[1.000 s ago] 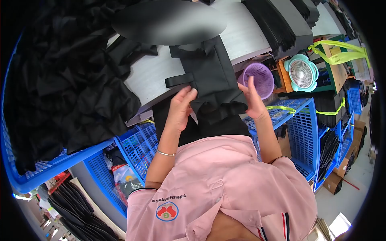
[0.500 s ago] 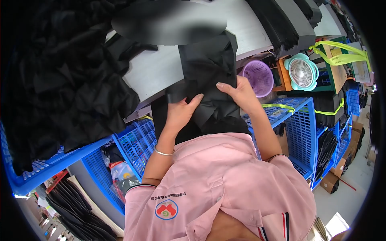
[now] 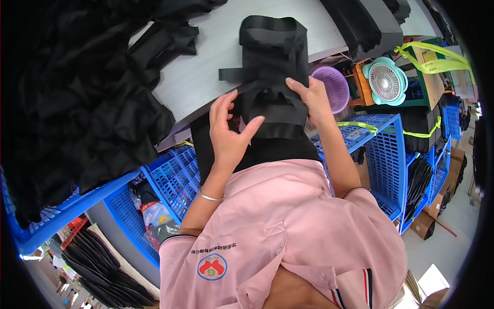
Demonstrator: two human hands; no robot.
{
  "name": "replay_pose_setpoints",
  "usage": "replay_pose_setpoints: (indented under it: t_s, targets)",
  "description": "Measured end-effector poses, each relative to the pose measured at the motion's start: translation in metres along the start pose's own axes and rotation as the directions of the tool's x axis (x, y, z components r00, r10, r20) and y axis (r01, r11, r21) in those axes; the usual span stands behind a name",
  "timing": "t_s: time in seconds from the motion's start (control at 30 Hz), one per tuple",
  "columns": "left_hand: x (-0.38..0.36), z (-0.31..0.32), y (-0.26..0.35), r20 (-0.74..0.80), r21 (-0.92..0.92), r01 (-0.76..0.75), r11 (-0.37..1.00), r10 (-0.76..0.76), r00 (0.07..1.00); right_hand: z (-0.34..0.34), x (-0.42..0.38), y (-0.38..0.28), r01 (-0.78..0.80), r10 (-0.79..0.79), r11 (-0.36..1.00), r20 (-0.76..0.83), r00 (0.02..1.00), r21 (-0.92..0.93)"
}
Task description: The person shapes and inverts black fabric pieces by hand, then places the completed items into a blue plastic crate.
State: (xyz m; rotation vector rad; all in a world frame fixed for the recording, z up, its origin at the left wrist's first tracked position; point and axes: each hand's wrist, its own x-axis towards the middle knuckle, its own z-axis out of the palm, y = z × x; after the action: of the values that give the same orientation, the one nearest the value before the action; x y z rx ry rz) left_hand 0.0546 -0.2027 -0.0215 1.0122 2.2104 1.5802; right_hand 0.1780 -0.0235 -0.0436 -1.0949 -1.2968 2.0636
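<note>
A black fabric piece (image 3: 272,56) with a folded flap at its far end and dark bands across it lies over the table edge and reaches toward my lap. My right hand (image 3: 315,100) grips its right side, thumb on top and fingers tucked underneath. At its left side my left hand (image 3: 229,121) is open, with thumb and fingers spread beside the cloth. A short black strap (image 3: 236,75) sticks out leftward, just beyond my left fingertips.
Crumpled black fabric (image 3: 77,103) is heaped on the left. Stacked black pieces (image 3: 355,26) lie at the back right. A purple basket (image 3: 332,90), a turquoise fan (image 3: 386,81) and blue plastic crates (image 3: 383,159) stand to the right; another blue crate (image 3: 126,216) is at lower left.
My left hand has let go of the cloth and spread its fingers. The fabric piece now lies flatter, its folded far end and side strap showing. My right hand keeps hold of its right side.
</note>
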Motion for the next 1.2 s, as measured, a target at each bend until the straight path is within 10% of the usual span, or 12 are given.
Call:
replay_pose_setpoints:
  t_s: [0.1,0.23,0.4,0.57,0.83,0.97,1.2]
  targets:
    - [0.007,0.023,-0.021,-0.054,0.087,-0.191,0.978,0.196,0.979,0.008,-0.007,0.010,0.048,-0.048,0.998,0.014,0.999,-0.042]
    - [-0.007,0.006,0.015,0.251,-0.055,-0.438,0.897,0.437,0.864,-0.029,-0.025,-0.009,-0.062,0.067,0.992,-0.041,0.997,0.106]
    - [-0.017,-0.023,0.073,0.359,-0.438,-0.002,0.899,0.177,0.916,-0.113,-0.070,-0.002,0.052,-0.008,0.985,-0.261,0.965,0.163]
    - [-0.037,-0.040,0.153,0.304,-0.924,0.054,0.378,0.642,0.704,-0.211,-0.155,0.019,0.139,0.003,0.969,-0.574,0.819,0.203]
    - [-0.075,-0.016,0.210,0.314,-0.895,0.436,0.092,0.824,0.471,-0.402,-0.297,0.174,0.195,0.147,0.962,-0.964,0.220,0.191]
    - [-0.092,-0.005,0.222,0.328,-0.859,0.506,0.077,0.842,0.429,-0.429,-0.333,0.240,-0.088,0.139,0.988,-0.976,0.169,0.125]
    - [-0.115,0.005,0.228,0.337,-0.805,0.592,0.049,0.859,0.386,-0.449,-0.355,0.279,0.037,0.180,0.982,-0.980,0.083,0.184]
